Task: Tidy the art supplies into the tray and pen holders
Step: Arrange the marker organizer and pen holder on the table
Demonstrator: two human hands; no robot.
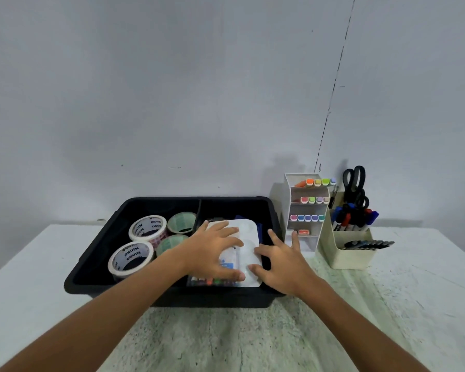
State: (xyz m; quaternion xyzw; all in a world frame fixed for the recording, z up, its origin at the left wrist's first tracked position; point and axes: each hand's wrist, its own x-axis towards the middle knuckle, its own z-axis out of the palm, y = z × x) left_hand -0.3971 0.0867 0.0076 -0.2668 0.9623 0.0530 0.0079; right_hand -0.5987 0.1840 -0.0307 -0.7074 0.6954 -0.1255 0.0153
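Note:
A black tray (97, 251) stands on the table, split by a divider. Its left half holds several tape rolls (145, 228). In its right half lies a white paint palette (249, 245) on top of a pack of coloured markers (212, 281). My left hand (212, 251) rests flat on the palette's left part, fingers spread. My right hand (282, 260) touches the palette's right edge with thumb and fingertips, fingers apart. A white tiered pen holder (308, 205) with coloured marker caps stands right of the tray.
A cream desk organiser (352, 253) at the right holds markers, pens and black scissors (355, 183). The table (253, 331) has a pale green mottled top. A grey wall stands close behind the table.

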